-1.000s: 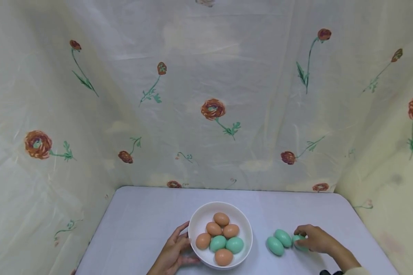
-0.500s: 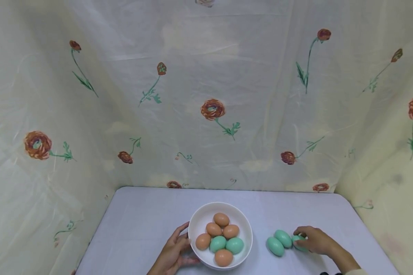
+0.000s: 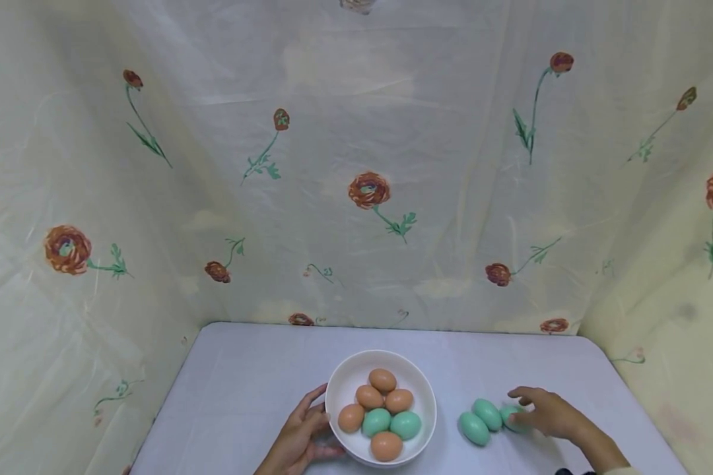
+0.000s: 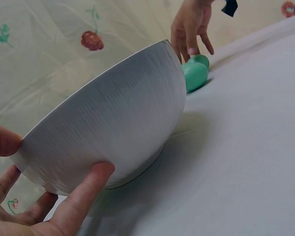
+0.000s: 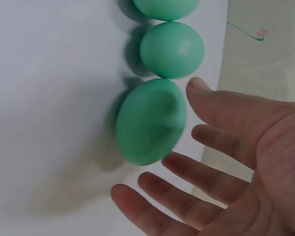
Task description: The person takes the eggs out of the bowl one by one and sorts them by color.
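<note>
A white bowl stands on the table, holding several brown eggs and two green eggs. At its left side my left hand steadies it, thumb and fingers spread against the outer wall in the left wrist view. To the bowl's right, three green eggs lie in a touching cluster. My right hand is over the rightmost green egg, its fingers parted and loosely bent. In the right wrist view the thumb and fingertips are right beside that egg without closing round it.
The table has a white cover and rounded far corners. Pale flowered cloth hangs behind it and along both sides. A dark object shows near the right wrist at the bottom edge.
My right hand's fingers have opened away from the rightmost green egg. The three green eggs have shifted slightly left. The left hand and bowl hold their place.
</note>
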The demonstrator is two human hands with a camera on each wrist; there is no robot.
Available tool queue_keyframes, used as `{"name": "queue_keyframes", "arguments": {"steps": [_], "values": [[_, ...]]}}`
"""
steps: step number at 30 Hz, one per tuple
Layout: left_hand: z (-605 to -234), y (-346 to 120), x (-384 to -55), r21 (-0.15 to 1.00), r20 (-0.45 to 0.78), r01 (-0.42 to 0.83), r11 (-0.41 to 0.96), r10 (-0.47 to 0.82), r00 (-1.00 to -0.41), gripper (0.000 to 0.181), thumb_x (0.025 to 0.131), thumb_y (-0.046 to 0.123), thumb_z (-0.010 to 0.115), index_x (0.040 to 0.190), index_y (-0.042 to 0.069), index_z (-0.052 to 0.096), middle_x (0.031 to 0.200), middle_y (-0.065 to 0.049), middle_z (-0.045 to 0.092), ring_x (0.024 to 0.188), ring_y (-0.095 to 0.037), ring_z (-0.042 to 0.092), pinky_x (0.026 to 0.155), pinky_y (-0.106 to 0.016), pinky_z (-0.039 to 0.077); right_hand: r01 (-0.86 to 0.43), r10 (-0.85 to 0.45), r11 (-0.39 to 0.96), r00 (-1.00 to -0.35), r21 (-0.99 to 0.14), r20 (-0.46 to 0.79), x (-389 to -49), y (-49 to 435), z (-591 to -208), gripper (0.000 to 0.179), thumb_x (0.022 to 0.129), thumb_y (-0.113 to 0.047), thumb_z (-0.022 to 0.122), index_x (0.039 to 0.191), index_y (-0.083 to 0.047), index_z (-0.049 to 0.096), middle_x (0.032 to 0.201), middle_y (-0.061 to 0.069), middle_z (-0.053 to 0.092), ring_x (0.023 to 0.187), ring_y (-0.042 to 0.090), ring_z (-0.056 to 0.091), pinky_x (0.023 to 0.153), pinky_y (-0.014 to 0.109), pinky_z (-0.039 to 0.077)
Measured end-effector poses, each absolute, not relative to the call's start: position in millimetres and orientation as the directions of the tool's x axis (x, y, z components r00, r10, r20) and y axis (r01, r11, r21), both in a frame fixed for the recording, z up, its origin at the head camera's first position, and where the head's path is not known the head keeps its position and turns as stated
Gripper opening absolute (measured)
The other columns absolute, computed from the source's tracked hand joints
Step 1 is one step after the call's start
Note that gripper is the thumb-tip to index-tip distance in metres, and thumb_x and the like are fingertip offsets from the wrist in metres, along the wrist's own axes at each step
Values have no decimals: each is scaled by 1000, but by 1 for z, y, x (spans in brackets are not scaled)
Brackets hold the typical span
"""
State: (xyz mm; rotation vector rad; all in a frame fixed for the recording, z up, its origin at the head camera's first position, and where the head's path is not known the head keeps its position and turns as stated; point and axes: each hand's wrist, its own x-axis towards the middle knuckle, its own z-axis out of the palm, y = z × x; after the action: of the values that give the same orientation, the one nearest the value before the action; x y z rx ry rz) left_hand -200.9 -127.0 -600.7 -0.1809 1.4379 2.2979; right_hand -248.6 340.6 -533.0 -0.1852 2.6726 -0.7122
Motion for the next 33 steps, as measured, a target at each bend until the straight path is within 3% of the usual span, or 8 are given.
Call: {"name": "queue_keyframes", "arguments": {"steps": [4, 14, 20, 25, 30, 33], "values": [[-600, -127, -200, 827, -332, -420, -375, 277, -902, 74, 93, 16, 64, 157, 22, 28, 161, -26, 25, 125, -32, 56, 82, -66, 55, -65, -218, 872, -939, -486, -265, -252, 337, -522, 51, 87, -28, 75, 126, 4, 62, 118, 30, 66, 101, 43, 66, 81, 54, 57], [-600, -126, -201, 827, -351, -423, -371, 248, -903, 73, 92, 12, 59, 157, 22, 29, 162, -26, 24, 125, -33, 55, 81, -66, 55, -143, -331, 776, -922, -615, -203, -250, 292, -500, 61, 85, -35, 77, 131, 1, 59, 130, 28, 61, 111, 44, 64, 89, 55, 56], [-600, -125, -201, 827, -347, -422, -372, 254, -903, 72, 92, 12, 57, 157, 21, 28, 162, -26, 24, 126, -33, 55, 82, -67, 54, -242, -475, 691, -862, -681, -176, -250, 263, -484, 61, 86, -36, 77, 133, -1, 58, 133, 27, 60, 115, 46, 62, 89, 56, 57], [-599, -126, -202, 832, -348, -419, -364, 244, -905, 72, 92, 13, 58, 157, 22, 29, 161, -25, 27, 125, -33, 56, 82, -66, 55, -295, -569, 627, -806, -721, -165, -254, 239, -471, 58, 88, -33, 76, 134, -3, 57, 136, 25, 58, 118, 46, 61, 87, 48, 59], [-599, -126, -202, 831, -354, -421, -363, 239, -904, 71, 92, 13, 59, 156, 23, 31, 160, -24, 30, 122, -31, 57, 82, -66, 55, -294, -630, 594, -749, -748, -206, -257, 216, -466, 57, 87, -26, 77, 135, -4, 57, 139, 21, 57, 120, 44, 59, 84, 41, 61], [-600, -125, -201, 829, -354, -423, -367, 241, -904, 70, 92, 13, 59, 156, 22, 32, 160, -24, 30, 123, -32, 56, 81, -67, 54, -264, -644, 591, -724, -762, -248, -258, 203, -465, 56, 85, -25, 79, 135, -9, 59, 140, 18, 58, 123, 42, 59, 87, 44, 60]]}}
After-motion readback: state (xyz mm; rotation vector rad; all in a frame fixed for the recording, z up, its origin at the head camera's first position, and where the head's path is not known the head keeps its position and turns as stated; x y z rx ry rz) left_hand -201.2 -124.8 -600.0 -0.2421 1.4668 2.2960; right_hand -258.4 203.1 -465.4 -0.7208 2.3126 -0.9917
